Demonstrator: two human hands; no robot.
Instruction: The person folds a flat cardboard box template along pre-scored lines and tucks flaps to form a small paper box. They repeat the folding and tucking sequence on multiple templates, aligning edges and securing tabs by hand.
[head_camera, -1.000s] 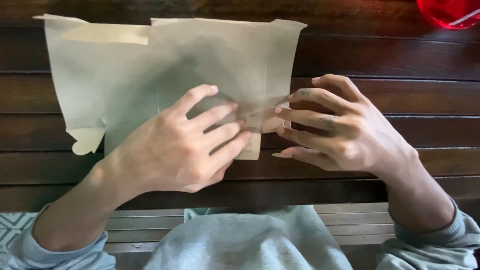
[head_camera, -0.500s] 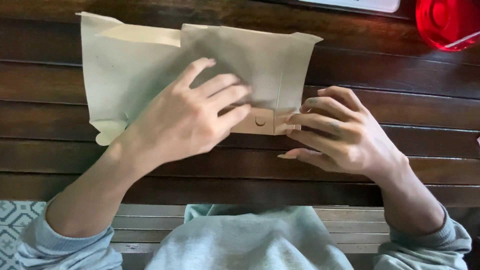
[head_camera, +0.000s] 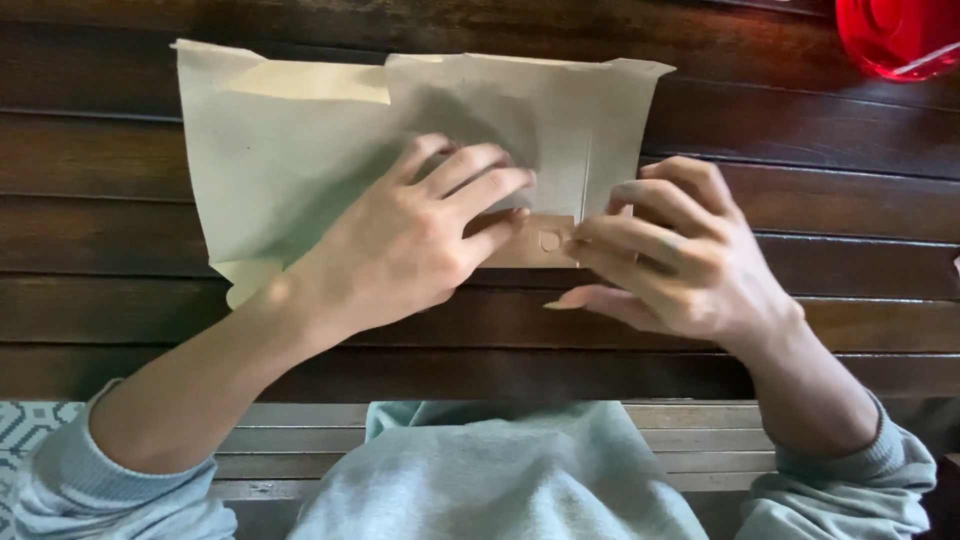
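Observation:
A pale green-beige paper envelope-like sheet (head_camera: 290, 150) lies flat on the dark wooden slatted table (head_camera: 850, 210), with folded flaps along its top edge. My left hand (head_camera: 410, 245) presses flat on its lower middle, fingers spread toward the right. My right hand (head_camera: 670, 260) pinches the small tan flap (head_camera: 545, 240) at the sheet's bottom right between thumb and fingers. That flap has a small round mark on it.
A red plastic container (head_camera: 900, 35) stands at the far right corner of the table. Below the table edge are a slatted wooden bench (head_camera: 300, 440) and my light grey-blue sweatshirt (head_camera: 500, 480). A patterned floor patch (head_camera: 30, 425) shows at the lower left.
The view shifted so the sheet sits further right and higher in frame. My right hand has closed in on the tan flap, and my left hand has slid up onto the sheet.

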